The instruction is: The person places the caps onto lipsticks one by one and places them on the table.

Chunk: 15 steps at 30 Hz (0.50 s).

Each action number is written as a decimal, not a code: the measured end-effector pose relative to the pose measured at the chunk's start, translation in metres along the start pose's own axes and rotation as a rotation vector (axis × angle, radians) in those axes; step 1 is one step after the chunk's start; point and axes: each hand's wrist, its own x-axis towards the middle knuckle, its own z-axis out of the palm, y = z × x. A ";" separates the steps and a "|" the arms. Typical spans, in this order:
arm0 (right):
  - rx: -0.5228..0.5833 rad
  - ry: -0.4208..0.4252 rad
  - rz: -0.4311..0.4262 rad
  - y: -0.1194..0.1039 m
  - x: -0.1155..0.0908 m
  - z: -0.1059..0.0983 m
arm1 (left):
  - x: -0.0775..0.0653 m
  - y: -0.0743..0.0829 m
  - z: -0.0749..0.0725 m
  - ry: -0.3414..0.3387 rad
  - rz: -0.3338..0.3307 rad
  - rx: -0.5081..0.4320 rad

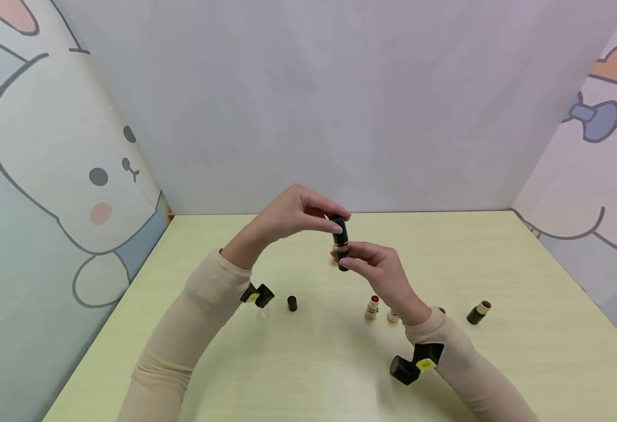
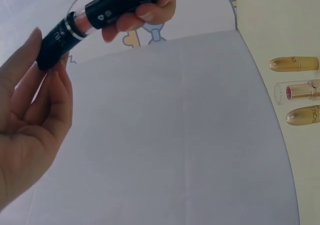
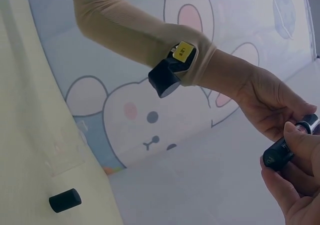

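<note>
Two bare hands, left hand above, right hand below, each pinching one end of a black cylindrical lipstick tube, midair. Pinkish band between ends, so probably not closed yet. Untouched on pale yellow wood-grain desk: black-and-gold tube, red-tipped gold lipstick, short black cylinder. Behind: plain greyish-white wall, cartoon-rabbit side panel.

The lipstick tube is mostly black, the sleeves beige.
</note>
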 end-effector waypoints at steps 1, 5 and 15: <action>0.004 0.003 0.004 0.000 0.000 0.000 | 0.000 -0.001 0.001 0.005 -0.006 -0.007; 0.012 0.013 0.017 0.000 -0.001 0.001 | 0.001 -0.004 0.002 0.016 -0.018 -0.032; 0.022 0.018 0.039 0.001 -0.002 0.001 | 0.002 -0.007 0.001 0.006 -0.034 -0.022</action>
